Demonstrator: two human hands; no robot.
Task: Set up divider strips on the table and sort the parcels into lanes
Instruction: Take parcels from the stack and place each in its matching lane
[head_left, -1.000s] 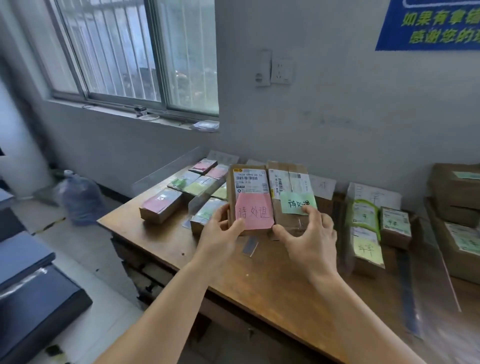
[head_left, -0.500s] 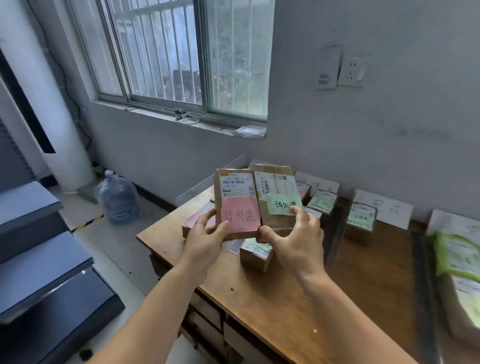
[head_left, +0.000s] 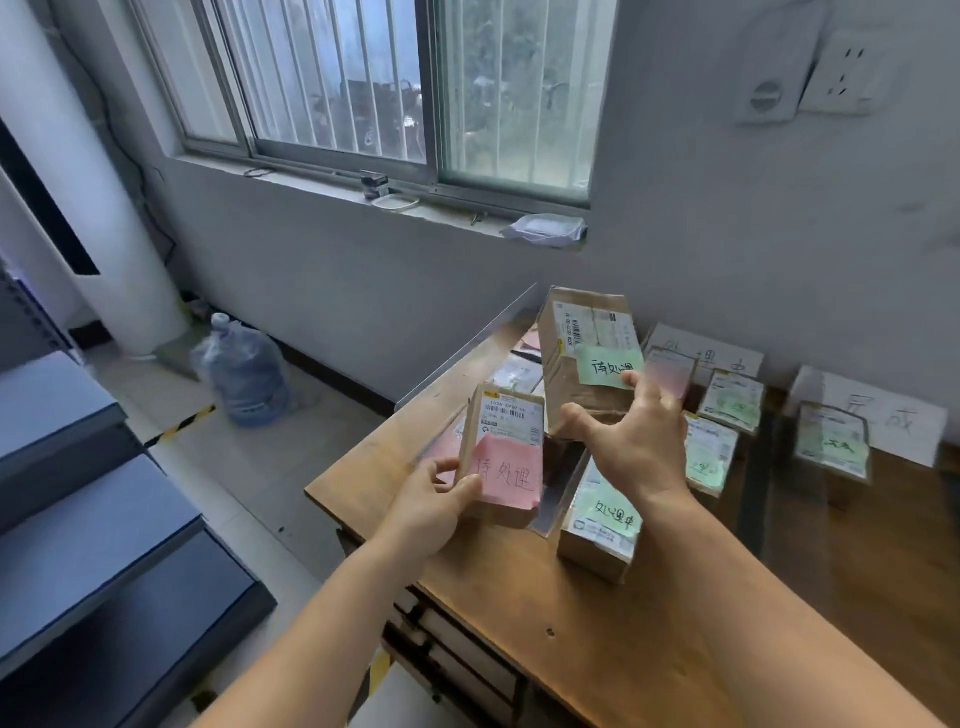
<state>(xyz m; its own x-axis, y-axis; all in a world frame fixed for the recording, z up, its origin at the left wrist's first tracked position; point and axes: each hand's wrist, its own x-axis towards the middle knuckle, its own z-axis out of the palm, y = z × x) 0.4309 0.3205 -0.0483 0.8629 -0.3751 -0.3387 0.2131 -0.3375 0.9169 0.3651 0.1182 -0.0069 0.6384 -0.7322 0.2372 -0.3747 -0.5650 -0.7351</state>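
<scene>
While left hand (head_left: 434, 506) grips pink-note parcel (head_left: 503, 454), right hand (head_left: 636, 441) clasps green-note parcel (head_left: 587, 358) above table (head_left: 597, 649).

A small parcel-sorting room or back office.

Labelled cardboard parcels (head_left: 597, 519) lie in rows on a wooden desk (head_left: 597, 649) against a plain grey wall, handwritten paper signs (head_left: 872, 415) propped behind them; a barred window (head_left: 374, 88), wall socket (head_left: 841, 73) and water jug (head_left: 241, 371) on the tiled floor.
</scene>
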